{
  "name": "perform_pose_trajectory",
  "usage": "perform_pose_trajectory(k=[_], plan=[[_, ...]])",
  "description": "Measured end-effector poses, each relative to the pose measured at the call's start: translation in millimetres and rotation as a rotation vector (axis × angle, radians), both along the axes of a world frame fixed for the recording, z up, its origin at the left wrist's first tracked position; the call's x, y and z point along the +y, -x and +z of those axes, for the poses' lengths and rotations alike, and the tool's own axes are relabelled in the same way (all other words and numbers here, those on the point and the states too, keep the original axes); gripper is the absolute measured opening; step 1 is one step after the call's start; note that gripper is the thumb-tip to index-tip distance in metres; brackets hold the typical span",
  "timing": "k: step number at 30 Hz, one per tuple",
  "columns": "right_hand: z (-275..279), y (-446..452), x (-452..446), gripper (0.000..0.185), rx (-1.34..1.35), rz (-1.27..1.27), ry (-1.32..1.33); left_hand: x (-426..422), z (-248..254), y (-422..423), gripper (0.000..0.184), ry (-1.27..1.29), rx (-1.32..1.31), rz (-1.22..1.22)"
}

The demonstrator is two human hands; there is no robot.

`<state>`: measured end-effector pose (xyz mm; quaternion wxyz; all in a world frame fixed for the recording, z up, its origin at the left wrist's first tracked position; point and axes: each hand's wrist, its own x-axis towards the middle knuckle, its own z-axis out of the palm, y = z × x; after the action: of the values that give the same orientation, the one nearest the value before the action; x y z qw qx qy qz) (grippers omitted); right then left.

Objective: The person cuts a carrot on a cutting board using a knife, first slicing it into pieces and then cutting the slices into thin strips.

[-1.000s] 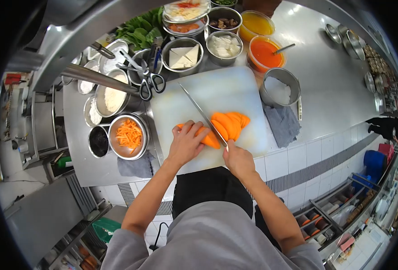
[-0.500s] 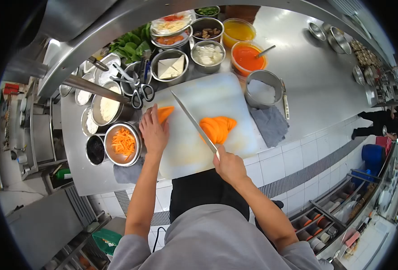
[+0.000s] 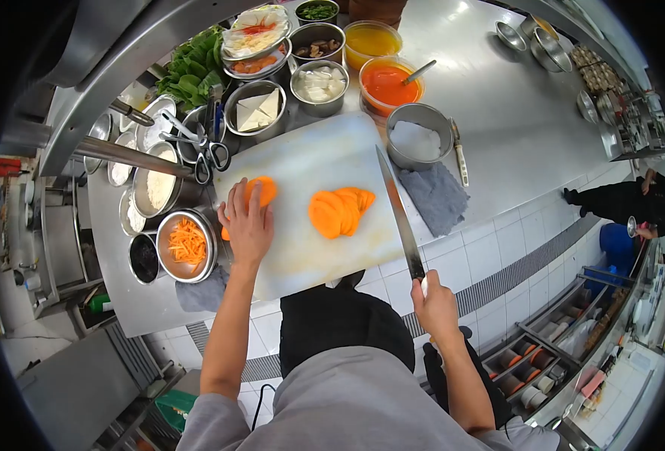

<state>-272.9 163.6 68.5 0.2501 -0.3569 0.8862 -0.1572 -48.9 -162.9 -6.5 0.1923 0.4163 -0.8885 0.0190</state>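
My left hand [image 3: 247,229] is palm down at the left side of the white cutting board [image 3: 302,255], its fingers curled over orange carrot pieces [image 3: 262,190]. Part of that carrot is hidden under the fingers. My right hand [image 3: 435,307] grips the handle of a long kitchen knife [image 3: 403,218], shut around it. The blade points away from me, over the board's right edge and apart from the carrot. A fanned stack of carrot slices [image 3: 340,212] lies on the middle of the board, touched by neither hand.
Left of the board stand a bowl of carrot strips [image 3: 187,245] and scissors [image 3: 211,154]. Behind it are tofu [image 3: 259,111] and a tub of orange-red sauce [image 3: 391,84]. A grey cloth [image 3: 434,197] and a small knife [image 3: 460,154] lie to the right. Another person [image 3: 633,199] stands far right.
The knife has moved right, off the carrot stack and toward the board's edge, with my right hand drawn right and lower. My left hand still covers carrot, now with a rounder piece showing.
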Motion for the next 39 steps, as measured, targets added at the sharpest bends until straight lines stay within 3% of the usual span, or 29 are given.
perform_pose_trajectory(k=[6, 10, 12, 16, 20, 27, 34, 39], plan=[[-9.7, 7.3, 9.5, 0.026, 0.02, 0.008, -0.022, 16.8, -7.1, 6.5, 0.057, -0.021, 0.015, -0.144], [-14.9, 5.6, 12.8, 0.027, -0.025, -0.005, -0.019, 49.9, 16.0, 55.1, 0.063, -0.34, 0.326, -0.361], [-19.0, 5.3, 11.4, 0.027, -0.028, -0.003, -0.015, 75.2, 37.6, 99.1, 0.072, -0.389, 0.226, -0.328], [-21.7, 9.3, 8.5, 0.028, -0.013, 0.01, -0.021, 87.9, 12.1, 134.7, 0.076, -0.405, 0.105, -0.167], [-25.8, 10.0, 7.1, 0.028, -0.009, -0.003, -0.008, 86.5, -12.7, 129.2, 0.067, -0.326, 0.042, -0.218], [-29.8, 5.0, 6.1, 0.028, 0.005, 0.007, -0.011, 90.9, 13.4, 139.6, 0.049, -0.386, 0.005, -0.188], [-30.7, 6.5, 0.7, 0.028, 0.054, 0.02, -0.006, 87.8, 6.5, 128.2, 0.045, -0.313, -0.059, -0.345], [-24.9, 6.2, -4.2, 0.027, 0.053, 0.035, -0.014, 88.6, -3.5, 121.6, 0.044, -0.267, 0.032, -0.424]])
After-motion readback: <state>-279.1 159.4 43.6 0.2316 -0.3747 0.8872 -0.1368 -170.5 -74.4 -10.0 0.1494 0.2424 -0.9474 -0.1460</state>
